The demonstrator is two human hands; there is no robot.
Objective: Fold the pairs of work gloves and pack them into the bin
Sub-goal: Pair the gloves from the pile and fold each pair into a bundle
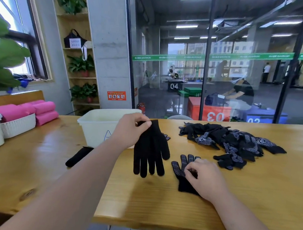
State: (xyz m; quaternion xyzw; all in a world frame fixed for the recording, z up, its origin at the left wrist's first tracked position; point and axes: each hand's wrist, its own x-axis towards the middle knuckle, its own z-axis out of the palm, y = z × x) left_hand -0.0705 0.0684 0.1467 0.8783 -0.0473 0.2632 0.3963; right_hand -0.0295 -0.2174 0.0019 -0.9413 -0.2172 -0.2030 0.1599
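Head view, one frame.

Left hand [128, 129]: thumb and forefinger tips [147, 124] are closed in a pinch on the cuff edge of a plain black knit glove [151, 150]. The other fingers are curled behind the cuff. The glove is lifted and hangs cuff up, with its five fingers pointing down toward the table. Whether their tips touch the wood cannot be told. It hangs in front of the right near corner of the cream plastic bin [99, 127].

Right hand [203, 177]: fingers [188, 168] are bent, and their tips nip the palm area of a dotted black glove [181, 166]. That glove lies flat on the wooden table [141, 204], dotted side up, with its fingers pointing away and its cuff toward the near edge, partly under the heel of the hand. It lies just right of the hanging glove, and the two do not touch.

Bin: it stands on the table behind the left hand, with a blue pen mark on its front wall. Its contents are not visible from this angle.

Loose pile of black gloves [235, 142]: it lies on the table at far right, well apart from the bin. Many of the gloves show white dots and printed cuffs.

Small roll of black fabric [78, 156]: it lies on the table near the bin's front left corner.

Far left: a white woven basket [19, 125] holds pink rolled towels [43, 111].
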